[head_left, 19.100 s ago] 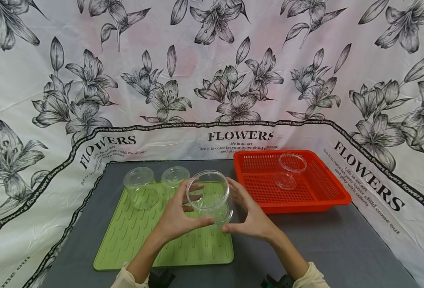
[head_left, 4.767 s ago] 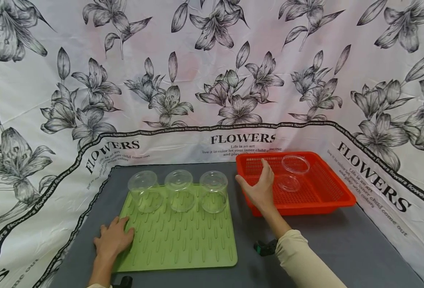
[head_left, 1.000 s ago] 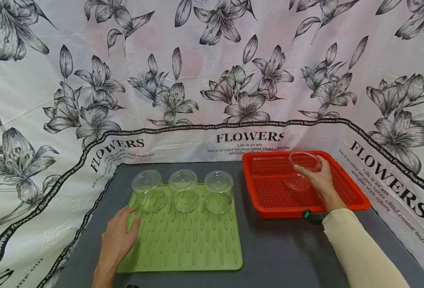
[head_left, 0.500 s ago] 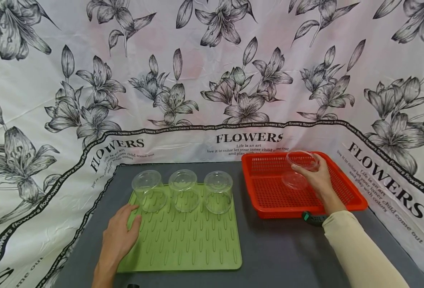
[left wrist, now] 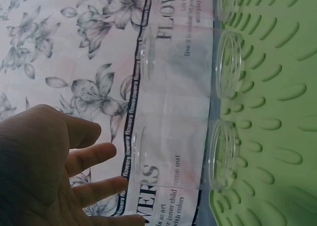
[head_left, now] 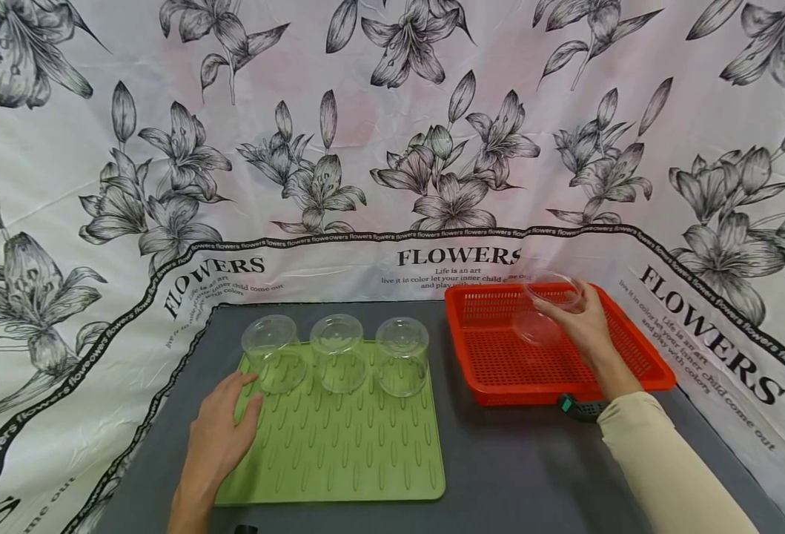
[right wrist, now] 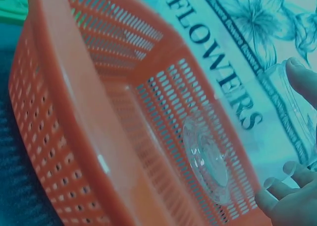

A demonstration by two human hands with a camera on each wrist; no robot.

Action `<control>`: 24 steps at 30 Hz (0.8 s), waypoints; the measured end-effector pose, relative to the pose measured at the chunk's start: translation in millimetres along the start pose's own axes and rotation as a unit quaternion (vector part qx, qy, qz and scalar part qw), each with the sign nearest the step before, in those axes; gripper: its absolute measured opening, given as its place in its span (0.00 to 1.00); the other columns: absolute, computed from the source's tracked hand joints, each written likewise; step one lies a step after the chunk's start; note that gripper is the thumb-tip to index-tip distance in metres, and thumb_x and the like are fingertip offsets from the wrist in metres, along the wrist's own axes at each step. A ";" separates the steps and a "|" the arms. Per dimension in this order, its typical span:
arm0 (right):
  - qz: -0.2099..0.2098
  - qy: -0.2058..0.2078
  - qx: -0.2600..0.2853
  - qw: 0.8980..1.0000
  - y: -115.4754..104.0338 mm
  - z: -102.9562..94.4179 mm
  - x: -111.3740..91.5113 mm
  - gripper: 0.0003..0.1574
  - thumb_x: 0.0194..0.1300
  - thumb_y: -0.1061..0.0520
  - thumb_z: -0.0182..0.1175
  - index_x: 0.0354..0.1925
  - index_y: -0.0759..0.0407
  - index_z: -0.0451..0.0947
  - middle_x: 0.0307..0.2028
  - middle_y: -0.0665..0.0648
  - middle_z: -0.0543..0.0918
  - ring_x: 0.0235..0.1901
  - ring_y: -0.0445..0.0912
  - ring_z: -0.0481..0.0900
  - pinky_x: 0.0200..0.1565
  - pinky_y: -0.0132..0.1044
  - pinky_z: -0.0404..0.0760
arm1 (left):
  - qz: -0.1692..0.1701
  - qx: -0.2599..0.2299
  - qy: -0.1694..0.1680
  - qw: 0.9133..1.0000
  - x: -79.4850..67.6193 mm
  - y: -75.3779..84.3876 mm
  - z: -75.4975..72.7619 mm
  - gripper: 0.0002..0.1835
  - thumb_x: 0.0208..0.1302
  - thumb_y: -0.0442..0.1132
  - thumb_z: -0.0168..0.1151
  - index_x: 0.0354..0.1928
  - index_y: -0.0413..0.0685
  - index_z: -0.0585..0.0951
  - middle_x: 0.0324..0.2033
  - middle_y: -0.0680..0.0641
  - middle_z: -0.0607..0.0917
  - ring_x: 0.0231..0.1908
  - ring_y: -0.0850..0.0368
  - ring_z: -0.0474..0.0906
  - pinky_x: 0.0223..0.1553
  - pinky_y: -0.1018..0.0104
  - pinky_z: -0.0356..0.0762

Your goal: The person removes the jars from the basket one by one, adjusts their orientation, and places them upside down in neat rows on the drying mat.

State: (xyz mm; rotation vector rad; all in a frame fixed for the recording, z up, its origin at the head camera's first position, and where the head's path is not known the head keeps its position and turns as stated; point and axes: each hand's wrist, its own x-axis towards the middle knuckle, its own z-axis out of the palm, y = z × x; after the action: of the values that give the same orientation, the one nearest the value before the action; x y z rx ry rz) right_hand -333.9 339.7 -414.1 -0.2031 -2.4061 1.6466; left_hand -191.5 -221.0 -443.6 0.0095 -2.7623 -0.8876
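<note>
In the head view my right hand [head_left: 585,322] grips a clear plastic jar [head_left: 537,330] near its upper rim. The jar is upright, raised within the red basket [head_left: 562,393], and the right wrist view shows its round base [right wrist: 208,161] against the basket's holes. Three similar clear jars, a left [head_left: 275,363], a middle [head_left: 337,363] and a right one [head_left: 402,363], stand in a row along the back of the green mat [head_left: 345,452]. My left hand [head_left: 222,430] is at the mat's left edge, fingers spread and holding nothing, near the left jar.
A grey tabletop [head_left: 492,467] lies under the mat and basket. White cloth [head_left: 392,148] with flower drawings hangs behind and at both sides. A dark wrist device [head_left: 580,408] shows beneath my right wrist.
Earlier both hands held a jar above the mat; three jars now stand there. My right hand has since taken hold of another jar in the basket and raised it slightly, up and left.
</note>
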 end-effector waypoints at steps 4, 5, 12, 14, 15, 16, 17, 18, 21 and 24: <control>-0.002 -0.012 0.003 1.000 -10.0 2.5 -1.4 0.69 0.62 0.35 0.69 0.83 0.45 0.35 0.81 0.63 0.50 0.75 0.63 0.56 0.71 0.65 0.65 | 0.012 -0.005 0.013 1.000 0.4 3.3 -1.5 0.24 0.80 0.49 0.49 0.71 0.48 0.72 0.75 0.32 0.64 0.71 0.25 0.59 0.58 0.16 0.59; -0.003 -0.015 0.005 1.000 -12.8 3.3 -2.1 0.69 0.62 0.35 0.69 0.83 0.44 0.35 0.81 0.63 0.49 0.75 0.62 0.57 0.71 0.65 0.65 | 0.015 -0.005 0.016 1.000 0.7 4.1 -1.7 0.24 0.79 0.49 0.49 0.70 0.48 0.72 0.75 0.32 0.64 0.71 0.25 0.60 0.58 0.16 0.59; -0.025 -0.036 0.011 0.999 -34.7 10.4 -8.8 0.65 0.64 0.38 0.69 0.83 0.41 0.37 0.76 0.64 0.59 0.60 0.46 0.71 0.57 0.38 0.81 | 0.038 -0.022 0.038 0.998 2.3 9.7 -2.5 0.23 0.79 0.49 0.51 0.70 0.50 0.74 0.74 0.34 0.66 0.71 0.27 0.61 0.59 0.18 0.59; -0.035 -0.044 0.024 0.998 -40.1 12.8 -10.5 0.64 0.66 0.41 0.69 0.83 0.41 0.38 0.75 0.65 0.60 0.55 0.40 0.73 0.51 0.30 0.83 | 0.043 -0.026 0.044 0.998 1.8 11.9 -2.4 0.23 0.79 0.49 0.51 0.69 0.50 0.74 0.73 0.34 0.67 0.71 0.28 0.61 0.59 0.18 0.59; -0.041 -0.048 0.030 0.998 -42.6 13.8 -11.2 0.63 0.66 0.42 0.69 0.82 0.41 0.39 0.76 0.65 0.60 0.52 0.37 0.73 0.48 0.27 0.84 | 0.044 -0.027 0.046 0.998 1.5 13.3 -2.3 0.23 0.79 0.49 0.52 0.69 0.50 0.75 0.73 0.34 0.67 0.71 0.28 0.61 0.59 0.18 0.59; -0.046 -0.052 0.033 0.997 -44.6 14.7 -11.7 0.63 0.66 0.43 0.69 0.83 0.42 0.38 0.76 0.65 0.59 0.51 0.36 0.73 0.48 0.27 0.84 | 0.045 -0.027 0.048 0.997 1.3 14.3 -2.2 0.22 0.79 0.49 0.52 0.68 0.50 0.75 0.73 0.34 0.67 0.71 0.28 0.61 0.60 0.18 0.59; -0.051 -0.057 0.041 0.996 -46.7 15.7 -12.3 0.62 0.67 0.45 0.69 0.82 0.42 0.39 0.77 0.66 0.59 0.51 0.35 0.73 0.48 0.27 0.84 | 0.046 -0.027 0.049 0.997 1.1 15.4 -2.3 0.22 0.78 0.49 0.52 0.68 0.50 0.75 0.73 0.34 0.67 0.71 0.28 0.61 0.60 0.18 0.59; -0.056 -0.059 0.045 0.996 -48.7 16.5 -13.1 0.62 0.67 0.46 0.69 0.82 0.42 0.39 0.77 0.67 0.58 0.51 0.35 0.73 0.48 0.25 0.84 | 0.047 -0.028 0.050 0.997 0.8 16.5 -2.3 0.22 0.78 0.48 0.53 0.68 0.50 0.75 0.73 0.34 0.67 0.71 0.28 0.61 0.60 0.18 0.58; -0.067 -0.065 0.051 0.994 -54.9 18.7 -15.9 0.61 0.67 0.49 0.69 0.82 0.41 0.41 0.78 0.67 0.56 0.60 0.44 0.73 0.48 0.23 0.83 | 0.054 -0.032 0.054 0.997 0.6 19.7 -3.0 0.22 0.78 0.47 0.54 0.68 0.50 0.75 0.73 0.35 0.68 0.71 0.28 0.62 0.60 0.19 0.59; -0.069 -0.071 0.047 0.994 -61.2 20.2 -19.6 0.61 0.66 0.48 0.70 0.82 0.39 0.42 0.78 0.66 0.57 0.70 0.55 0.67 0.47 0.20 0.80 | 0.060 -0.037 0.060 0.996 0.5 21.9 -3.2 0.21 0.77 0.46 0.55 0.67 0.49 0.76 0.73 0.36 0.69 0.71 0.28 0.62 0.61 0.20 0.60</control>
State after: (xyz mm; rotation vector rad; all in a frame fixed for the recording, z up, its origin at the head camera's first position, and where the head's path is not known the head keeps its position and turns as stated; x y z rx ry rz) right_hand -319.6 294.7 -366.1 0.0971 -2.3737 1.7588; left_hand -189.8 -205.0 -428.4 -0.1113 -2.5880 -0.9261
